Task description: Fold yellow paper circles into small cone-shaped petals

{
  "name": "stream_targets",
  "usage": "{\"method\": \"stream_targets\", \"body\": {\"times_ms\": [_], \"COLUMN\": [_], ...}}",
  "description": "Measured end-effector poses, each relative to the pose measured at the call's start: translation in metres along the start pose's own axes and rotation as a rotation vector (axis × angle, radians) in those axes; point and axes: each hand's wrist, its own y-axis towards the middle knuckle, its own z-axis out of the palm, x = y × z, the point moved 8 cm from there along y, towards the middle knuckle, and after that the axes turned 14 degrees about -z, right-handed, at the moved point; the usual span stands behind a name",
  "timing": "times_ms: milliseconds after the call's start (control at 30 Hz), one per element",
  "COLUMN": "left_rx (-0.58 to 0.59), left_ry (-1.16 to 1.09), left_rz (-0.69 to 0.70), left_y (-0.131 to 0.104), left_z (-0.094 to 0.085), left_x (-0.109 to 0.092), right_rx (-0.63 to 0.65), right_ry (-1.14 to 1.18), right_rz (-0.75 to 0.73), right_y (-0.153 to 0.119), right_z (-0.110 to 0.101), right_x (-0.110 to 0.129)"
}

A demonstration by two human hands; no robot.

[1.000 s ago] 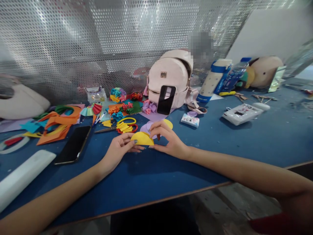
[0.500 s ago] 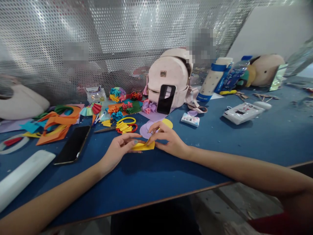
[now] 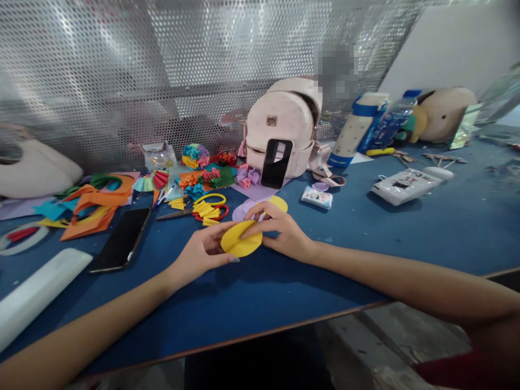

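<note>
A round yellow paper [image 3: 242,241], with a crease across it, is held up between both hands above the blue table. My left hand [image 3: 202,248] grips its left edge, thumb below and fingers behind. My right hand [image 3: 284,233] holds it from the right, with fingertips on its face and edge. Just behind my right hand lie purple paper circles [image 3: 240,212] and another yellow circle [image 3: 279,204]. Folded yellow paper pieces [image 3: 208,212] rest on the scissors [image 3: 174,214] behind my left hand.
A dark phone [image 3: 122,238] and a white bar-shaped object [image 3: 40,295] lie at left. Coloured paper [image 3: 95,208] is behind them. Another phone [image 3: 277,164] leans on a pale backpack [image 3: 280,122]. Tissue packs [image 3: 317,198] and bottles [image 3: 351,132] stand or lie right. The table edge [image 3: 244,338] is nearest me.
The yellow paper, folded and seen narrow before, is now opened out with its round face showing. My left thumb has moved down to its lower edge.
</note>
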Motion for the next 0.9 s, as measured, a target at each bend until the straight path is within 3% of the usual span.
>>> {"method": "stream_targets", "body": {"times_ms": [200, 400, 667, 767, 900], "left_rx": [-0.089, -0.138, -0.063, -0.084, -0.151], "left_ry": [0.076, -0.005, -0.097, -0.134, -0.258], "left_rz": [-0.028, -0.023, -0.073, -0.073, 0.025], "left_y": [0.001, 0.002, 0.004, 0.003, -0.001], "left_z": [-0.008, -0.012, -0.007, -0.01, -0.017], "left_x": [0.003, 0.005, 0.011, 0.01, 0.0], "right_rx": [0.021, 0.011, 0.006, 0.004, -0.072], "right_ry": [0.025, 0.042, 0.085, 0.081, 0.099], "right_rz": [-0.025, -0.012, 0.04, 0.101, 0.294], "right_y": [0.0, 0.001, -0.001, -0.005, -0.013], "right_z": [0.003, 0.003, 0.004, 0.005, 0.002], "right_x": [0.001, 0.002, -0.002, -0.007, -0.023]}}
